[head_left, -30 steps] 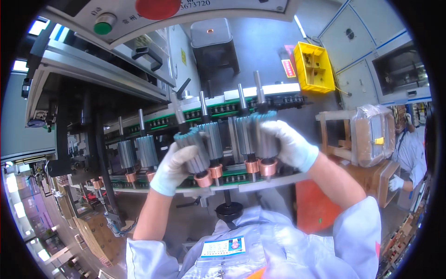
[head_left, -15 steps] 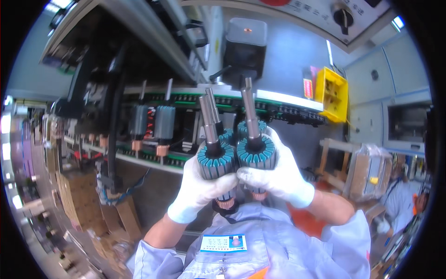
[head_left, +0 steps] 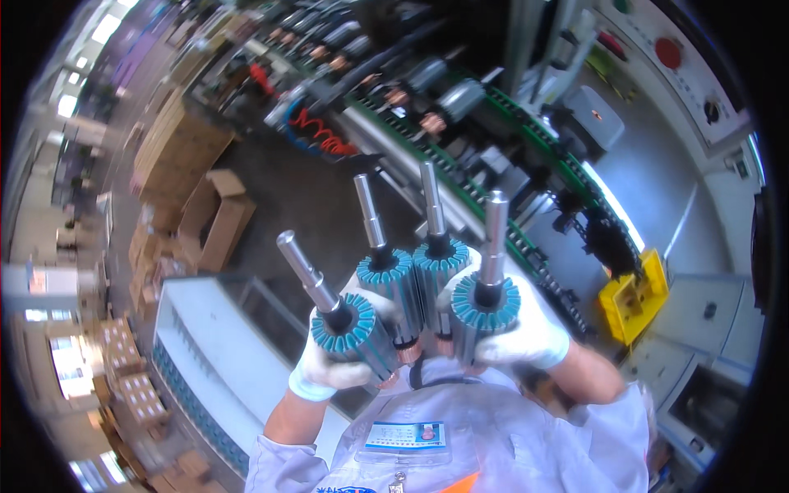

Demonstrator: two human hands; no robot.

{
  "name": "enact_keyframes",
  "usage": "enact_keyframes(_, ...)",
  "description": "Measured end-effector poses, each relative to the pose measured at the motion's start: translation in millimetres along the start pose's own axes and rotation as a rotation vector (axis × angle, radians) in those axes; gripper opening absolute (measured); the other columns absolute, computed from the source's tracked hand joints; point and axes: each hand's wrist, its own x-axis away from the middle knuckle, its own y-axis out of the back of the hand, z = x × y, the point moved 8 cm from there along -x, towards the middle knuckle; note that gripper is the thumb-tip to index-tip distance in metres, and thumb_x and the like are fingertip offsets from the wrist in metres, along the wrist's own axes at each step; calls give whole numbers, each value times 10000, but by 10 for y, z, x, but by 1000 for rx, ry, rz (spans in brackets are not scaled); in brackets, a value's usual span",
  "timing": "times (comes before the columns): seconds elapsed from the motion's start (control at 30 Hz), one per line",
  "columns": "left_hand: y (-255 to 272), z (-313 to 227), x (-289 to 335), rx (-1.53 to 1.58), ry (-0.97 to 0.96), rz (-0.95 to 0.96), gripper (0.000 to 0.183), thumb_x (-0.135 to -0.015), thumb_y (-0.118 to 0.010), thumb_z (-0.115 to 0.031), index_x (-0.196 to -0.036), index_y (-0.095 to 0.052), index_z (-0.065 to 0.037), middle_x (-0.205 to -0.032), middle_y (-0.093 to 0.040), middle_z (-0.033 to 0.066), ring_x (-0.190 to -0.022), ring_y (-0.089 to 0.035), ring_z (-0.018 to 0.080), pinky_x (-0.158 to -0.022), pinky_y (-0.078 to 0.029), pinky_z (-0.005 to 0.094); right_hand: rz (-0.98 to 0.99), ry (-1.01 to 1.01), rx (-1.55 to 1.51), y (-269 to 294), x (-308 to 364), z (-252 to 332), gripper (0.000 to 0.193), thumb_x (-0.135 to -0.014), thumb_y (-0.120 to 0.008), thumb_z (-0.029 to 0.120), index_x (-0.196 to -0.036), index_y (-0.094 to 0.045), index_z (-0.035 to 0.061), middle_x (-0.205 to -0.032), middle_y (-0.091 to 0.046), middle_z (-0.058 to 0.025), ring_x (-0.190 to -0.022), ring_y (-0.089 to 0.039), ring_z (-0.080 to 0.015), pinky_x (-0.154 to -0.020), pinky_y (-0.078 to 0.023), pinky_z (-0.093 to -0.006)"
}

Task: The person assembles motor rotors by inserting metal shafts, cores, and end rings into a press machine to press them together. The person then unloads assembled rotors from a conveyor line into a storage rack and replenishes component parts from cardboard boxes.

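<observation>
Both my gloved hands hold motor armatures upright in front of my chest, steel shafts up, copper commutators down. My left hand is closed round a near-left armature with teal slot insulation, its shaft leaning left. Behind it, a second armature also appears gripped by that hand. My right hand is wrapped round a near-right armature. Beside it, farther back, another armature sits against the right glove. The two rear armatures stand close together in the middle; fingers behind them are partly hidden.
A green-edged conveyor carrying more armatures runs diagonally ahead. At right is a yellow bin. A pale long rack with a teal row along its edge lies at left, near an open cardboard box. A red coiled hose hangs ahead.
The view has turned left, so the conveyor now slants away to the upper right and the pale rack has come into sight. My hands have moved apart, spreading the front armatures.
</observation>
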Motion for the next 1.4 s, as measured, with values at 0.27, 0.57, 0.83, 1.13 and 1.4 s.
enact_keyframes(0.27, 396, -218, 1440, 144, -169, -251, 649, -611, -858, -321, -1106, -646, 41, -1140, -611, 139, -1084, -580, 231, -928, -473, 349, 353, -85, -88, -899, -297, -656, 748, -618, -867, 580, -1028, -635, -1, -1105, -632, -114, -977, -589, -194, -886, -482, -352)
enact_keyframes(0.57, 1504, -155, 3101, 290, -368, -556, 688, -573, -822, -365, -1077, -637, 65, -1048, -631, 134, -988, -597, 223, -865, -466, 316, 617, -313, 32, -2559, -1041, -1669, 738, -597, -881, 595, -973, -632, 11, -1059, -623, -108, -994, -565, -193, -881, -471, -356)
enact_keyframes(0.83, 2645, -312, 4357, 347, -476, -869, 680, -551, -805, -378, -1032, -641, 74, -1004, -623, 126, -964, -572, 221, -842, -439, 312, 839, -526, 58, -4191, -1809, -2600, 773, -593, -851, 550, -1081, -598, 8, -1084, -599, -95, -1044, -549, -206, -930, -441, -362)
enact_keyframes(1.13, 3432, -83, 5203, 597, -732, -1162, 688, -603, -831, -365, -1067, -587, 81, -1012, -590, 123, -983, -600, 231, -849, -487, 330, 988, -803, 208, -5446, -2529, -3462, 743, -660, -873, 463, -1155, -584, -10, -1092, -609, -60, -994, -594, -146, -887, -481, -311)
enact_keyframes(1.4, 3926, 163, 5417, 690, -910, -1405, 678, -642, -817, -311, -1156, -572, 57, -1097, -604, 142, -1020, -636, 264, -861, -551, 353, 1256, -1111, 107, -6167, -3162, -4286, 661, -759, -816, 397, -1213, -575, -19, -1104, -630, -57, -1004, -589, -142, -911, -490, -314)
